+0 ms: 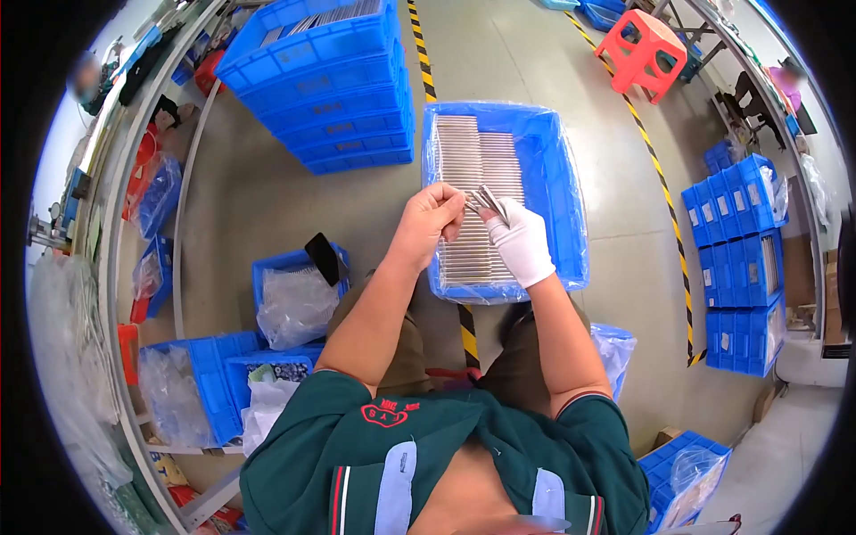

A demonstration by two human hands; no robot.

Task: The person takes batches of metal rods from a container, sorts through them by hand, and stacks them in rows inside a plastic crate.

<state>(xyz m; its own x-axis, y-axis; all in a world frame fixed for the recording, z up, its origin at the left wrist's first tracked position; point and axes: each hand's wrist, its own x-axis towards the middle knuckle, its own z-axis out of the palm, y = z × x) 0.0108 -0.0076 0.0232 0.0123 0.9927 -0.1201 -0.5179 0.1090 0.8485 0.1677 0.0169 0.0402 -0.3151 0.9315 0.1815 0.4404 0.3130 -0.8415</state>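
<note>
My right hand (520,242), in a white glove, is closed around a small bunch of silvery metal rods (489,201). Their ends stick out toward my bare left hand (430,223), whose thumb and fingers are pinched together right beside them. What the left fingertips grip is too small to tell. Both hands hover over a blue plastic crate (571,209) lined with clear film. Inside it, similar metal rods (459,152) lie stacked in two neat columns, partly hidden by my hands.
A tall stack of blue crates (343,98) stands at the far left. Smaller blue bins (214,383) with plastic bags sit at the near left, below a dark phone-like slab (323,259). A red stool (640,55) and stacked blue bins (736,267) are on the right.
</note>
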